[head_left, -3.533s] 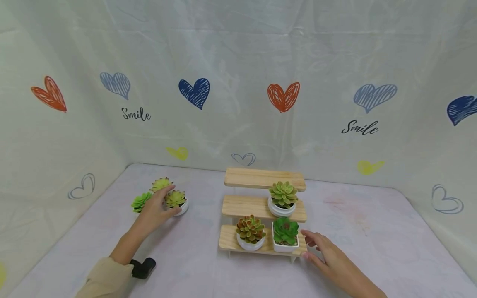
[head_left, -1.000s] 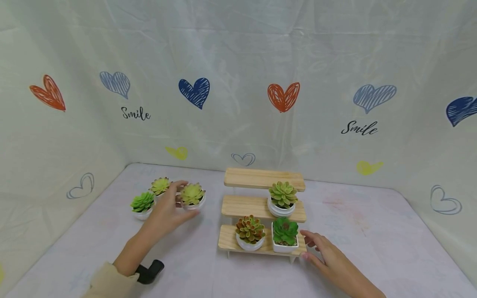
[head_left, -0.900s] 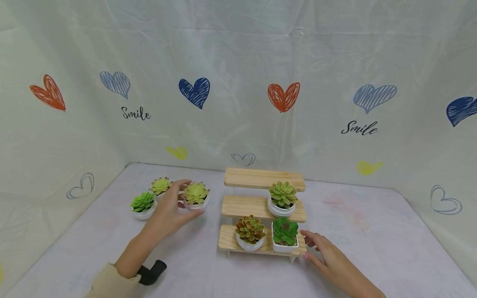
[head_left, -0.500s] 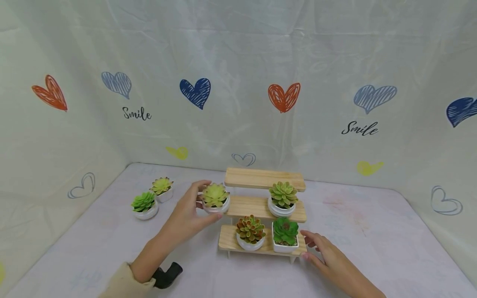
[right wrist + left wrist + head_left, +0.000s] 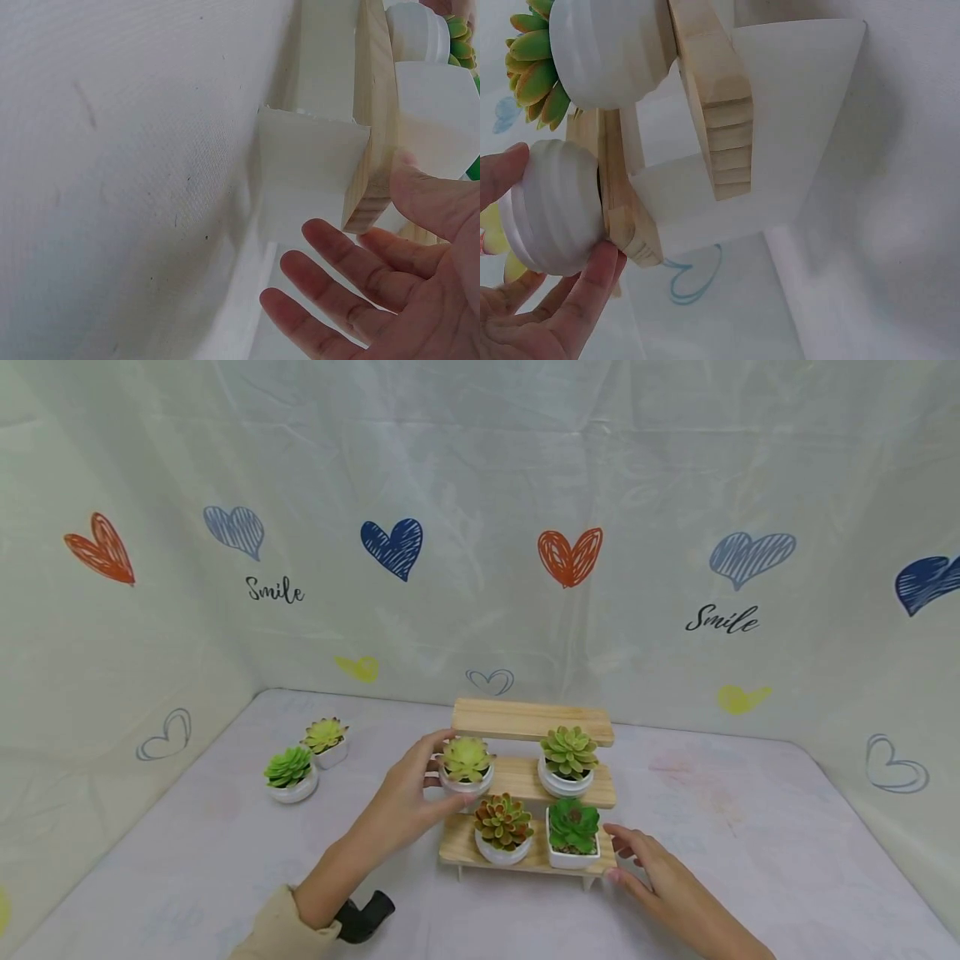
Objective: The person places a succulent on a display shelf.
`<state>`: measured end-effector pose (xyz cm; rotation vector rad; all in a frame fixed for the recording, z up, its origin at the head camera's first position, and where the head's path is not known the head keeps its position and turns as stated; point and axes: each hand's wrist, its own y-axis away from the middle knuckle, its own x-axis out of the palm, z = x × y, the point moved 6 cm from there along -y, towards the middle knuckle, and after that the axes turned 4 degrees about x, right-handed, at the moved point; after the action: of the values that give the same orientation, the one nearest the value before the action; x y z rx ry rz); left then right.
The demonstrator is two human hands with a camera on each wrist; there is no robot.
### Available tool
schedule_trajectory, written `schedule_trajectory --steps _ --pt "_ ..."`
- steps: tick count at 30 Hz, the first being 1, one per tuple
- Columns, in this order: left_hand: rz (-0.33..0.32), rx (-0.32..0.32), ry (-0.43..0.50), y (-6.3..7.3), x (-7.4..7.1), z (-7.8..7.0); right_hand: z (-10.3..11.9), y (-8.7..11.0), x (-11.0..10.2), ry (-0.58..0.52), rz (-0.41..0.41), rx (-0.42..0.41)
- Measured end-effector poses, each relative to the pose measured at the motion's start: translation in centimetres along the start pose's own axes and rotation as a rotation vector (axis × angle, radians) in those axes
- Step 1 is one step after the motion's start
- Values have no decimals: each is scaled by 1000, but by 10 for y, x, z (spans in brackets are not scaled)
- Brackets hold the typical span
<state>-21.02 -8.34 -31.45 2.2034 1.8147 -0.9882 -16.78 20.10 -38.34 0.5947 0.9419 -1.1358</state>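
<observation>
My left hand (image 5: pixel 405 797) grips a yellow-green potted succulent (image 5: pixel 467 760) at the left end of the middle shelf of a three-tier wooden stand (image 5: pixel 532 720). In the left wrist view, its white round pot (image 5: pixel 555 206) sits between thumb and fingers, with its base right at the shelf. Beside the stand's lower right end is my right hand (image 5: pixel 663 877), its fingers loosely extended. The right wrist view has the thumb (image 5: pixel 424 191) at the bottom shelf's edge and the other fingers below it, holding nothing.
A light green succulent (image 5: pixel 568 750) stands on the middle shelf's right. On the bottom shelf are a reddish-green succulent (image 5: pixel 503 823) and a dark green one in a square pot (image 5: pixel 573 828). Two more potted succulents, a bright green (image 5: pixel 290 770) and a yellow-green (image 5: pixel 326 737), stand at the table's left.
My left hand has carried the yellow-green potted succulent from the group on the left across to the stand's middle shelf. The right hand has stayed in place.
</observation>
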Motion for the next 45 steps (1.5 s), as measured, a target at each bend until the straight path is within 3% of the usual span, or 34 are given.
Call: schedule_trajectory --steps 14,27,45 --pt "39 11 2 -7 3 -4 1 0 0 9 -6 18" --pt "87 21 -28 -20 16 -8 3 1 -1 29 -34 -33" --pt "57 -9 -67 -21 22 -12 3 1 -1 24 -32 -27"
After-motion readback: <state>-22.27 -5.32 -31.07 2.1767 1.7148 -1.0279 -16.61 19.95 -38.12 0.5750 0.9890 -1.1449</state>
